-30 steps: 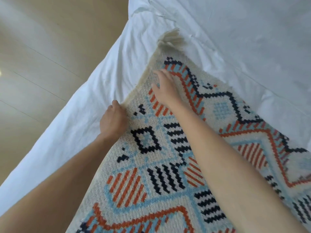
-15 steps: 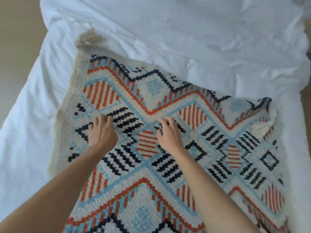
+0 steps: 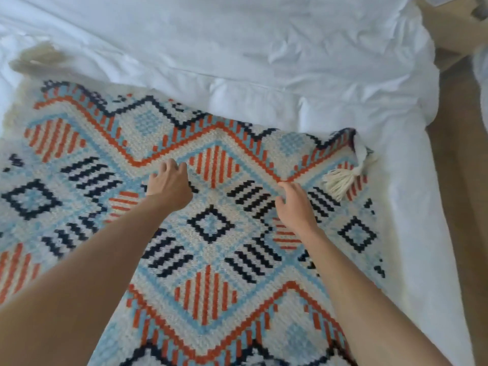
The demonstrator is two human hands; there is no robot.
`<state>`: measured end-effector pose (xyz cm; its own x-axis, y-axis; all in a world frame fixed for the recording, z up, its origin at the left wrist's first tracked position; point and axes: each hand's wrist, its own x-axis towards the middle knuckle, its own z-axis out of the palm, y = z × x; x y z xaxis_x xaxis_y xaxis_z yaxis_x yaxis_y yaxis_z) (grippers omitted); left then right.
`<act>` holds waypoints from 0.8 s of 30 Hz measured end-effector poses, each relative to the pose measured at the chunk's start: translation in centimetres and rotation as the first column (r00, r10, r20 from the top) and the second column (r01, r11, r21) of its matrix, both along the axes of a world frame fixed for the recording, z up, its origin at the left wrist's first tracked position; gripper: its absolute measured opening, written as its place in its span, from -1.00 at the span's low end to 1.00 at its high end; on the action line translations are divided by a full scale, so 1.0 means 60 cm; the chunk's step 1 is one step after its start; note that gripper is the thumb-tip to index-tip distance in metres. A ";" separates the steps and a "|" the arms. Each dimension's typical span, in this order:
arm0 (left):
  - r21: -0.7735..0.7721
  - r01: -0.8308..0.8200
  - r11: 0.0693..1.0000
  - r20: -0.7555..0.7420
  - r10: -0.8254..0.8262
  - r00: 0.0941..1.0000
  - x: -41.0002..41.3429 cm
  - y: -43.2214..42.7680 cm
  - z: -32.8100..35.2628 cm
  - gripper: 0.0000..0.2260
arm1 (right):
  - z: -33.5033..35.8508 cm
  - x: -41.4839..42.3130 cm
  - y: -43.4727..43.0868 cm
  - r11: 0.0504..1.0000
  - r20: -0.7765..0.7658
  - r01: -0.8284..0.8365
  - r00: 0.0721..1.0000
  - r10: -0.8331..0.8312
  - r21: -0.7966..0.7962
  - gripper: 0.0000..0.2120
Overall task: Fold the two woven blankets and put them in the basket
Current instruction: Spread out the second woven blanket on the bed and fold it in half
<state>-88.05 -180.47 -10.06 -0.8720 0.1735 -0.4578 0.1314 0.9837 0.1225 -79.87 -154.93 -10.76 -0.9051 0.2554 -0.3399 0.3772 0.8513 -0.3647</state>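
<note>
One woven blanket [image 3: 211, 260], cream with orange, light blue and navy diamonds, lies spread on the white bed [image 3: 264, 48]. Its far right corner is turned over, so a cream tassel [image 3: 340, 180] lies on the pattern. A second tassel [image 3: 37, 59] sticks out at the far left corner. My left hand [image 3: 169, 186] rests on the blanket's middle with bent fingers. My right hand [image 3: 295, 207] presses its bent fingertips into the weave just left of the turned corner. Neither hand lifts any fabric. No second blanket or basket is in view.
The bed's right edge drops to a tan floor [image 3: 462, 207]. A tan object [image 3: 449, 27] shows at the top right corner. Rumpled white bedding fills the space beyond the blanket.
Both hands slid right across the blanket, from its left edge to the middle and right part. The view swung right, and the turned corner with its tassel came into sight.
</note>
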 end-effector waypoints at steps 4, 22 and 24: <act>0.054 -0.001 0.999 -0.051 0.004 0.999 -0.008 0.121 0.006 -0.51 | 0.020 -0.020 0.127 0.999 -0.125 0.019 0.992 -0.016 0.026 -0.64; -0.073 0.153 0.986 -0.182 -0.164 0.970 -0.199 0.202 -0.040 -0.70 | -0.042 -0.229 0.218 0.964 -0.063 -0.231 0.968 0.241 0.134 -0.75; -0.040 0.112 0.993 -0.162 -0.117 0.980 -0.199 0.201 -0.042 -0.74 | -0.053 -0.223 0.217 0.961 0.035 -0.231 0.973 0.228 0.150 -0.54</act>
<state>-99.96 -168.43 -12.56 -0.9107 0.2642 -0.3175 0.2589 0.9641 0.0597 -93.26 -141.93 -13.94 -0.9398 0.0916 -0.3292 0.1705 0.9606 -0.2194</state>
